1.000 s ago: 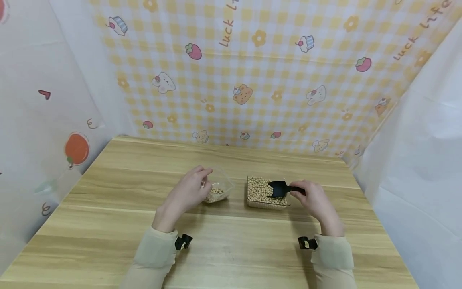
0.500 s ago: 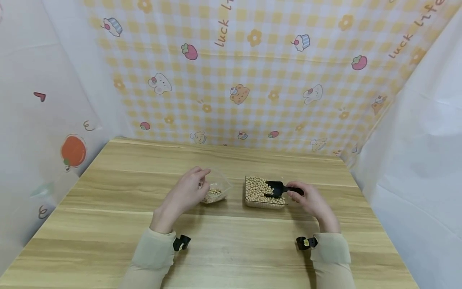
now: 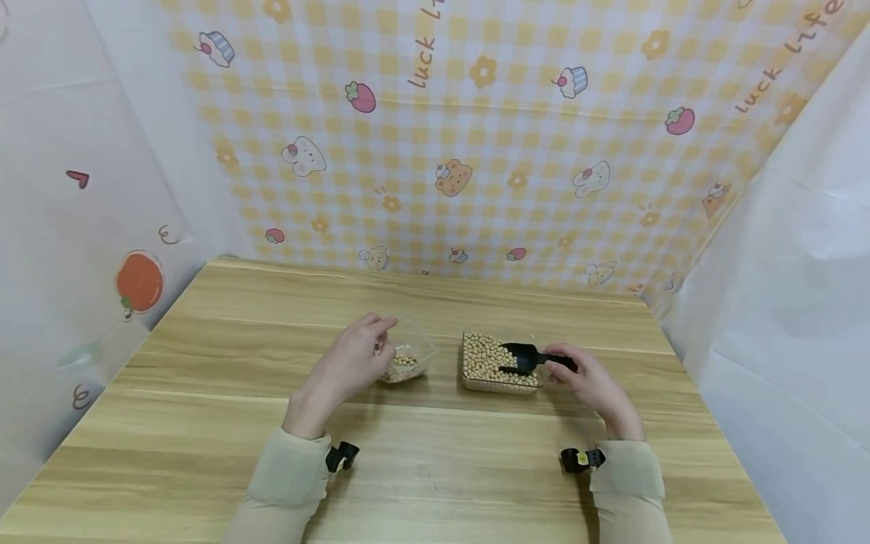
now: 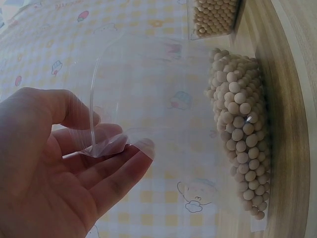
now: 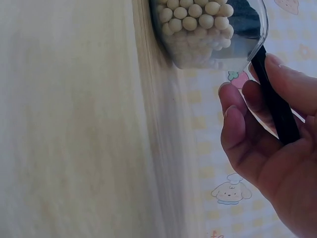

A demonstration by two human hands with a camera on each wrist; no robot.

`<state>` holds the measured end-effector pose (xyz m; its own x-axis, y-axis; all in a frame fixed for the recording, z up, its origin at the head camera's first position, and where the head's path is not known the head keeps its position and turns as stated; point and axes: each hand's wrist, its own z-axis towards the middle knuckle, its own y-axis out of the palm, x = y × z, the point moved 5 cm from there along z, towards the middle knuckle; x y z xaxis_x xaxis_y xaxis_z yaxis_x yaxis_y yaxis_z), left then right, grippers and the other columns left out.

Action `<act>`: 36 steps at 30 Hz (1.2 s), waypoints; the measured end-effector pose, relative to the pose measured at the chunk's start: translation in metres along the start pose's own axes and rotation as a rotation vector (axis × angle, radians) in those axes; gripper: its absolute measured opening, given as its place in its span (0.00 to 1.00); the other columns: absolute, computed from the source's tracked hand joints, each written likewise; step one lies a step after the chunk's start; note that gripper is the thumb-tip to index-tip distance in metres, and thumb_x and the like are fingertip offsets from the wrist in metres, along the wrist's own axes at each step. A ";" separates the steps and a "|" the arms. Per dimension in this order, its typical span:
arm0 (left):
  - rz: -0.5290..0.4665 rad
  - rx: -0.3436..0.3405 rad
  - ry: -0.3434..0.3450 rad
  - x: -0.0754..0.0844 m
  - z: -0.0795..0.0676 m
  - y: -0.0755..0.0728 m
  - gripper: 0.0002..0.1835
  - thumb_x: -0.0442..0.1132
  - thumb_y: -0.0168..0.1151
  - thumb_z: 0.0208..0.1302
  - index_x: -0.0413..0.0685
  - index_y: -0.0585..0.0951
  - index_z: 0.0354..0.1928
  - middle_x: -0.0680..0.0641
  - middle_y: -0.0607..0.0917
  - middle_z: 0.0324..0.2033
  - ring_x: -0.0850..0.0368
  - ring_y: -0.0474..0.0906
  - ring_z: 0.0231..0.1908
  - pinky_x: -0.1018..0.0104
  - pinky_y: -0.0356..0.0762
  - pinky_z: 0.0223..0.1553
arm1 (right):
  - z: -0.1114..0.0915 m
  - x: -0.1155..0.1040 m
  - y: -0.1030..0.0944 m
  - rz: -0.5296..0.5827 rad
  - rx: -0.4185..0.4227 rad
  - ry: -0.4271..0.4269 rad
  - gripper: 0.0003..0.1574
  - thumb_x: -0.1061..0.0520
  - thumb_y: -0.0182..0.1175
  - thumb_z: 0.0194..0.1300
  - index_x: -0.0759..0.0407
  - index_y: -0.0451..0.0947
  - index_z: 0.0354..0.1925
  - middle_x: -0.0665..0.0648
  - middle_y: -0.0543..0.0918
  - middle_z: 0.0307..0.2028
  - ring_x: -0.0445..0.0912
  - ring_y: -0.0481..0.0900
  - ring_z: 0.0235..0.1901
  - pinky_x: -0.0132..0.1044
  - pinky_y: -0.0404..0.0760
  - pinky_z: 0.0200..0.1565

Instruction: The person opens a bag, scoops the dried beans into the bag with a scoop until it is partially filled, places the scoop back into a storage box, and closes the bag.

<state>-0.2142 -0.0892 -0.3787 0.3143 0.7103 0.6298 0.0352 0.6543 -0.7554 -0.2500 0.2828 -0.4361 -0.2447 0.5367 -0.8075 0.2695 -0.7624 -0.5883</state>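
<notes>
A clear plastic bag (image 4: 163,94) stands on the table with small round beige beads (image 4: 242,134) in its bottom. My left hand (image 3: 353,355) pinches the bag's upper edge between thumb and fingers, and the mouth stands open. To its right is a clear rectangular box (image 3: 499,387) filled with the same beads. My right hand (image 3: 591,381) grips the handle of a black scoop (image 3: 522,357), whose blade is pushed into the beads at the box's right side. In the right wrist view, the thumb and fingers hold the black handle (image 5: 275,104) just outside the box wall.
The wooden table (image 3: 435,468) runs back to a yellow checked cloth (image 3: 408,189) with cartoon prints. White sheets hang at the left and right. A black camera mount sits at each wrist, in front of the bag and box.
The scoop has moved slightly left and deeper into the beads with my right hand. My left hand and the bag hold nearly still; the whole head view has shifted a little.
</notes>
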 end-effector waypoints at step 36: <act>-0.007 0.008 0.016 0.003 -0.001 -0.001 0.26 0.35 0.51 0.64 0.33 0.73 0.64 0.46 0.79 0.41 0.56 0.73 0.36 0.64 0.76 0.36 | -0.005 -0.001 -0.013 0.280 0.084 -0.020 0.22 0.59 0.52 0.74 0.74 0.69 0.59 0.74 0.77 0.40 0.47 0.80 0.36 0.35 0.81 0.42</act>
<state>-0.2130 -0.0880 -0.3767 0.3291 0.7013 0.6324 0.0297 0.6617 -0.7492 -0.2483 0.2941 -0.4279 -0.1903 0.2947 -0.9365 0.2513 -0.9075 -0.3366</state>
